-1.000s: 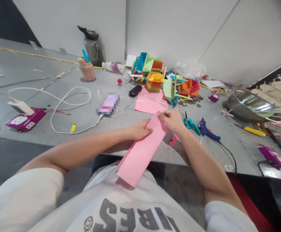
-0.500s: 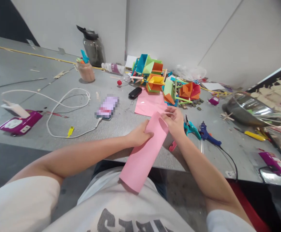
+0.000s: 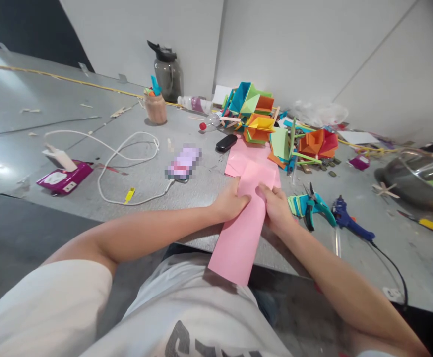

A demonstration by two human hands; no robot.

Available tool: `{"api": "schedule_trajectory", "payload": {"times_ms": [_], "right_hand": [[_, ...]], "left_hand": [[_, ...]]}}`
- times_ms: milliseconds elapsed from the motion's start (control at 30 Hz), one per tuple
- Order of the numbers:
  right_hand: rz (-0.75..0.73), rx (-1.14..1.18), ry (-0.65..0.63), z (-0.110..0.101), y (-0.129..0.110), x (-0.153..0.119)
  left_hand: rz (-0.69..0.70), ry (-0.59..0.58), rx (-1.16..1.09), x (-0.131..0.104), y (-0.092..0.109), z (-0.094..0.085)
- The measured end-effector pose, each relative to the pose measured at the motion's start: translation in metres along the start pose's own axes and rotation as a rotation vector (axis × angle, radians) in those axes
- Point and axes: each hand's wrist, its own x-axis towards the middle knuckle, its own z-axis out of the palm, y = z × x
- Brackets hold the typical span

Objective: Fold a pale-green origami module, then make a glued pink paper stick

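Note:
A folded sheet of pink paper (image 3: 238, 240) slants across the table's front edge, its near end overhanging toward my shirt. My left hand (image 3: 232, 201) grips its left side, thumb on top and the fingers hidden beneath. On the right side, my right hand (image 3: 277, 206) pinches the paper's edge between thumb and fingers. Another pink sheet (image 3: 234, 157) lies flat on the table just beyond. Close to my right hand are teal-handled pliers (image 3: 318, 208), resting by a stack of blue and green paper strips (image 3: 296, 204).
Folded coloured paper boxes (image 3: 257, 106) are piled at the back. A phone (image 3: 184, 161) on a white cable and a black case (image 3: 226, 143) lie ahead. To the right are a blue glue gun (image 3: 350, 219) and a metal bowl (image 3: 417, 178). A jar (image 3: 155, 109) stands back left.
My right hand has moved from the far end of the paper down to its right side. The paper, curled into a roll before, is now flatter. The view has shifted left.

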Motion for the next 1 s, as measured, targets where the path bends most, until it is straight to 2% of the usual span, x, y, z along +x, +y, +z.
{"api": "schedule_trajectory", "payload": {"times_ms": [133,333,567,767,933,1000], "right_hand": [[0.01,-0.027,-0.003,0.0,0.001,0.0],[0.014,-0.106,0.011,-0.005,0.001,0.0],[0.029,-0.179,-0.046,-0.011,-0.002,0.003],[0.105,-0.243,-0.154,-0.013,-0.009,-0.001],[0.187,-0.232,-0.19,-0.011,-0.012,-0.005],[0.201,-0.208,-0.222,-0.01,-0.012,-0.006]], "left_hand": [[0.014,0.003,-0.053,0.002,-0.005,0.001],[-0.006,-0.016,-0.103,0.005,0.002,-0.003],[0.01,0.075,-0.021,0.01,0.002,-0.005],[0.012,0.137,-0.295,0.016,0.003,-0.004],[-0.083,0.096,-0.504,0.015,0.009,-0.006],[-0.075,0.09,-0.52,0.012,0.012,-0.006]]}}
